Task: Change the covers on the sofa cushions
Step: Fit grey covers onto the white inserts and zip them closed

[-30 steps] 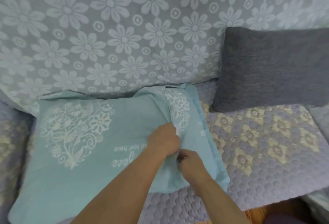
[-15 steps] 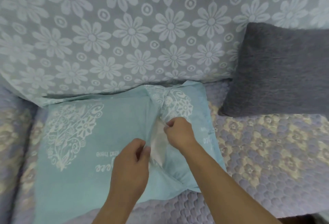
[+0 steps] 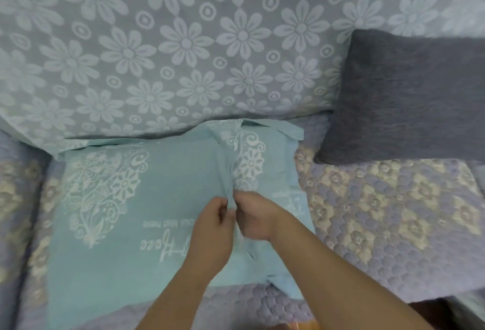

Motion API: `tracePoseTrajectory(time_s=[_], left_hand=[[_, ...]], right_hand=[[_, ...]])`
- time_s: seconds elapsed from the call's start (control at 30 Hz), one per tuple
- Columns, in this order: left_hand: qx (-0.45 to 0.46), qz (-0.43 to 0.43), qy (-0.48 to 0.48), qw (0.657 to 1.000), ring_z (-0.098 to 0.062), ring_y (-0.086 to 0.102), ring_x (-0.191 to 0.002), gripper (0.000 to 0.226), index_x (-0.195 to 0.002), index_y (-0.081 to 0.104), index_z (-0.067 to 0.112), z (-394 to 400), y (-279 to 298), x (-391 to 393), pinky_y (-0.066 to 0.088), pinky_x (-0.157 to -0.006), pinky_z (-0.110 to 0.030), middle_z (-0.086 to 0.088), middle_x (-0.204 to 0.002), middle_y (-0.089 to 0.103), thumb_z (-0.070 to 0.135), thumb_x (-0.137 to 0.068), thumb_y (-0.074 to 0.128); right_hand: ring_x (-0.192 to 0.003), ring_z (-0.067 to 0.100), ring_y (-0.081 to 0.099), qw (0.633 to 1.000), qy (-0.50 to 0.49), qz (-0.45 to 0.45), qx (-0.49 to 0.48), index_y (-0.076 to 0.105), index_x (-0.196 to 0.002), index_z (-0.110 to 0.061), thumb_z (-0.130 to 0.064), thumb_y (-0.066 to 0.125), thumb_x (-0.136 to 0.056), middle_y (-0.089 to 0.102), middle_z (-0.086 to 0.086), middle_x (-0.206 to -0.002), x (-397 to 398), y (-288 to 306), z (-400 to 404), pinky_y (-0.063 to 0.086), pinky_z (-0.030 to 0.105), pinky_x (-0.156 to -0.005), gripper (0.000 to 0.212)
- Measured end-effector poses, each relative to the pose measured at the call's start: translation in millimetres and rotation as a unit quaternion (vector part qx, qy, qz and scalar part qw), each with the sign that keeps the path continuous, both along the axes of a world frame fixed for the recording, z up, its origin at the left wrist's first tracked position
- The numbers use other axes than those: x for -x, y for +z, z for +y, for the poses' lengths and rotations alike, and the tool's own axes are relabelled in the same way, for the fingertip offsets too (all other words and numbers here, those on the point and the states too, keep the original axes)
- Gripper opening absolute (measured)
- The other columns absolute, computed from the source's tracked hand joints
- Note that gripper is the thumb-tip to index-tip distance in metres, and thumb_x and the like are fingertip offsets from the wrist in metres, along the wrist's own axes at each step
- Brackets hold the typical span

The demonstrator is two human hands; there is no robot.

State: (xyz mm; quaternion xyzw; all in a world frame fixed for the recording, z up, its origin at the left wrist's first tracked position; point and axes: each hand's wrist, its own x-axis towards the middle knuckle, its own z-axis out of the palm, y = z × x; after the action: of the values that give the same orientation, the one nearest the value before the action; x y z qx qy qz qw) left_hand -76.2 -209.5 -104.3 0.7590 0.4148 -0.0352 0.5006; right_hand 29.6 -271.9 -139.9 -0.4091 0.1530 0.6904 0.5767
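A light teal cushion (image 3: 110, 224) with a white heart-shaped flower print lies flat on the sofa seat. Its cover has an overlapping flap opening that runs down the right part. My left hand (image 3: 210, 227) pinches the left edge of that opening. My right hand (image 3: 256, 215) pinches the right edge, close beside the left hand. The two edges are bunched together between my fingers, so the inner cushion is hidden. A dark grey cushion (image 3: 409, 98) leans against the backrest at the right.
The backrest carries a pale blue throw with white daisies (image 3: 162, 49). The seat has a quilted lilac and cream cover (image 3: 393, 214). At the bottom right the seat's front edge (image 3: 433, 301) drops to a dark floor.
Half a second ago my hands held the opening apart and white inner fabric showed. Now they have come together and the gap is closed. The view has shifted slightly.
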Motion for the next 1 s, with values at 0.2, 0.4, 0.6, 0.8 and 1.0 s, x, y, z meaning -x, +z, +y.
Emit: tracePoseTrajectory(time_s=[0.2,0.4,0.6,0.8,1.0], left_hand=[[-0.074,0.146,-0.212,0.963,-0.030,0.063,-0.101,0.013,-0.102,0.061,0.015,-25.9,-70.9,-59.9,0.046,-0.084,-0.035,-0.010,-0.104,0.068,0.012,-0.095,0.050],[-0.254,-0.056,-0.488,0.833,-0.032,0.061,-0.108,0.045,-0.121,0.065,0.016,51.9,-50.8,-91.7,0.051,-0.090,-0.043,-0.009,-0.117,0.066,0.001,-0.085,0.042],[-0.497,0.159,-0.724,0.452,-0.023,0.033,-0.143,0.050,-0.145,0.044,0.036,91.6,-19.3,-161.7,0.017,-0.120,-0.039,0.007,-0.146,0.046,0.023,-0.097,0.048],[-0.603,0.037,-0.635,0.481,-0.036,0.053,-0.107,0.023,-0.104,0.073,0.020,63.1,-21.4,-200.8,0.042,-0.088,-0.046,-0.013,-0.116,0.055,0.017,-0.085,0.060],[-0.273,0.113,-0.403,0.866,-0.042,0.033,-0.144,0.071,-0.160,0.021,0.017,-7.5,-82.7,-112.1,0.030,-0.115,-0.050,-0.017,-0.159,0.033,0.035,-0.097,0.048]], right_hand=[[-0.079,0.013,0.065,0.978,-0.096,-0.132,0.129,0.066,-0.123,-0.017,-0.038,0.049,-0.103,0.071,0.005,-0.104,34.0,-25.2,-105.7,0.053,0.029,-0.077,0.034],[-0.100,0.010,0.067,0.962,-0.005,-0.238,0.132,0.064,-0.121,-0.025,-0.016,0.072,-0.089,0.072,0.000,-0.106,77.6,-34.2,-117.7,0.052,0.016,-0.083,0.034],[-0.058,0.006,0.039,0.907,0.111,-0.342,0.218,0.056,-0.072,-0.010,-0.023,0.067,-0.090,0.045,-0.003,-0.066,120.7,-53.5,-136.4,0.034,0.024,-0.059,0.025],[-0.055,0.007,0.038,0.892,-0.028,-0.334,0.305,0.044,-0.065,-0.021,-0.026,0.053,-0.100,0.042,-0.008,-0.061,140.2,-49.2,-146.8,0.033,0.023,-0.054,0.037],[-0.076,0.014,0.058,0.825,-0.100,-0.340,0.441,0.060,-0.086,-0.020,-0.035,0.049,-0.102,0.062,-0.005,-0.081,119.6,-60.2,-137.6,0.046,0.030,-0.065,0.024]])
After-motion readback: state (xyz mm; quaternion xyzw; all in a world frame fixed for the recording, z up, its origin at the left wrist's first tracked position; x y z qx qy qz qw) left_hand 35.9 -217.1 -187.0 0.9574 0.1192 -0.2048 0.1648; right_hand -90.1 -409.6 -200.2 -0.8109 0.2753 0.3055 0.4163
